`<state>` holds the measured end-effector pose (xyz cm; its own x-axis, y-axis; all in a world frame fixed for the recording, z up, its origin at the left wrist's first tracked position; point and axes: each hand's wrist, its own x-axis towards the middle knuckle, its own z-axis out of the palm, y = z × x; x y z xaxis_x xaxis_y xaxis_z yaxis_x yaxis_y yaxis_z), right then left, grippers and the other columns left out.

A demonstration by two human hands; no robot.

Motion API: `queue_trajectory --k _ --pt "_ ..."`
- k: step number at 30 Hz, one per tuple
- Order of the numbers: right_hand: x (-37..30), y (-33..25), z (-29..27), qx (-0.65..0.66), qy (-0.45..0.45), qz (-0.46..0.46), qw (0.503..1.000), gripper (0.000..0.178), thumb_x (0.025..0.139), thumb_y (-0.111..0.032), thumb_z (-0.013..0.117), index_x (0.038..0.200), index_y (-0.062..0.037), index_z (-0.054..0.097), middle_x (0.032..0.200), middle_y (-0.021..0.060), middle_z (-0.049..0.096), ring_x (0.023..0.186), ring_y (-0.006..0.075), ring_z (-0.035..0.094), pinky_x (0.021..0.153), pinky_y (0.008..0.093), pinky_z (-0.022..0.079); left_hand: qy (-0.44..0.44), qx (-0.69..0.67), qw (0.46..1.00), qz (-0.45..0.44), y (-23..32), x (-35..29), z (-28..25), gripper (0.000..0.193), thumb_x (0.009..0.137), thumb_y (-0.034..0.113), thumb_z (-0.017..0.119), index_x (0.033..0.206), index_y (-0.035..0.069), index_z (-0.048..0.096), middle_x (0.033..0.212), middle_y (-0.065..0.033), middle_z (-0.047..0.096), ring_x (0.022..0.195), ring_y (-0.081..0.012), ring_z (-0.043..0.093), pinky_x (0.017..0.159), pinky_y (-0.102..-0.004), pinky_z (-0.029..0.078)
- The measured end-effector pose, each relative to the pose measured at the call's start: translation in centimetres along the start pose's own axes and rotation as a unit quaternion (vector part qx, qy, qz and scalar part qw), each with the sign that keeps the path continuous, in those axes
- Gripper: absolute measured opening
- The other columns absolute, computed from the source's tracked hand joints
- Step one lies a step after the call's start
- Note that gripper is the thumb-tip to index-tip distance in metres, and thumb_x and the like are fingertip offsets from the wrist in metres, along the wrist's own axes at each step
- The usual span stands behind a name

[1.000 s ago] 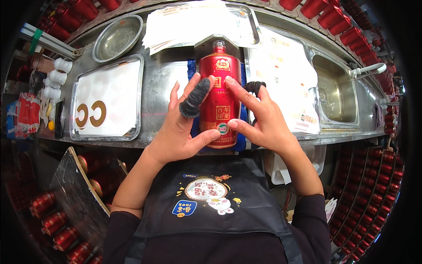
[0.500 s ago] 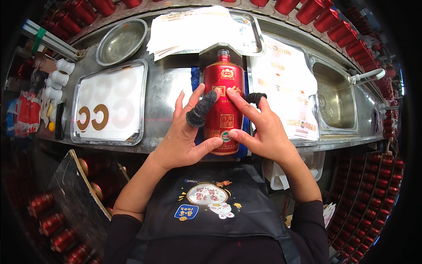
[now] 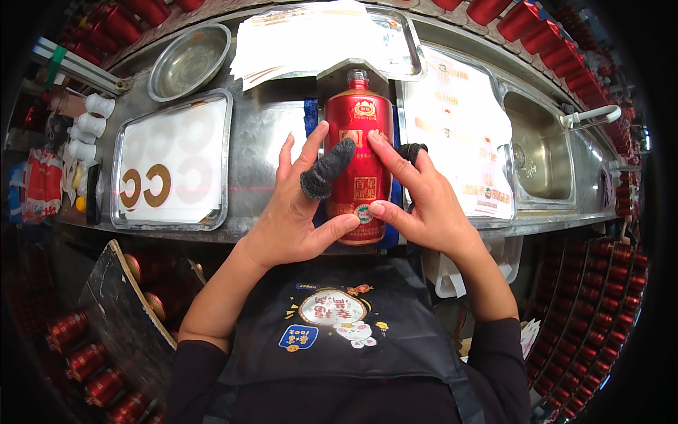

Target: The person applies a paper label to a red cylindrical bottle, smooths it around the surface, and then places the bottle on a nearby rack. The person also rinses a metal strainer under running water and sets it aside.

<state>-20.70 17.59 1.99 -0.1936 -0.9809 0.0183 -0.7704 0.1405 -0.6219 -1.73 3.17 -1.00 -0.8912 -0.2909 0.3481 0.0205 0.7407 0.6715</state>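
A red bottle [image 3: 359,164] with gold print and a bare, clear neck lies on a blue-lined holder [image 3: 311,116], its neck pointing away from me. My left hand [image 3: 300,191] lies along its left side, fingers spread, the thumb on the lower part; a dark knit sleeve covers one finger. My right hand [image 3: 427,205] reaches over the right side with fingers apart, the index tip on the upper gold label and the thumb beside a small round green-and-white sticker [image 3: 364,213]. A black cover sits on one right finger. Neither hand wraps round the bottle.
On the left, a metal tray [image 3: 224,162] holds a backing sheet with two gold C-shaped labels [image 3: 157,185]; a steel bowl [image 3: 189,62] stands behind it. White sheets [image 3: 304,39] pile at the back. Label sheets [image 3: 459,134] and a sink [image 3: 540,152] are at right. Red bottles [image 3: 522,21] line the far edge.
The right index fingertip has moved slightly right and up off the gold label's middle toward its edge. The left fingers shift a little on the bottle. The whole view has tilted slightly.
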Motion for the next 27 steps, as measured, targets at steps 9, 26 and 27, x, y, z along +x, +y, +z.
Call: queue_trajectory --k 9,26,27 --pt "-0.53 0.29 0.23 0.009 -0.012 0.004 1.000 0.077 0.083 -0.054 0.065 0.149 -0.0261 0.037 0.081 0.0146 0.044 0.069 0.0288 0.044 0.064 0.0368 0.040 -0.003 -0.005 1.000 0.001 0.14 -0.08 0.16 0.084 0.082 0.039 0.072 0.150 0.015 0.029 0.154 -0.0148 0.033 0.147 -0.0373 0.017 0.113 -0.0632 0.005" --pt "-0.08 0.98 0.36 0.033 0.006 0.010 0.999 0.068 0.089 -0.054 0.056 0.150 -0.0368 0.033 0.079 0.0180 0.044 0.066 0.0361 0.052 0.062 0.0408 0.043 -0.031 0.033 0.999 -0.015 0.38 0.63 -0.20 0.085 0.080 0.040 0.073 0.149 0.014 0.032 0.153 -0.0196 0.031 0.147 -0.0372 0.017 0.112 -0.0637 -0.001" --pt "-0.15 0.99 0.34 0.026 -0.004 0.008 1.000 0.070 0.088 -0.054 0.058 0.150 -0.0324 0.033 0.078 0.0162 0.042 0.066 0.0333 0.049 0.062 0.0392 0.041 -0.027 0.031 0.999 -0.006 0.42 0.63 -0.15 0.085 0.080 0.040 0.073 0.149 0.014 0.032 0.153 -0.0189 0.031 0.147 -0.0372 0.017 0.112 -0.0636 -0.001"
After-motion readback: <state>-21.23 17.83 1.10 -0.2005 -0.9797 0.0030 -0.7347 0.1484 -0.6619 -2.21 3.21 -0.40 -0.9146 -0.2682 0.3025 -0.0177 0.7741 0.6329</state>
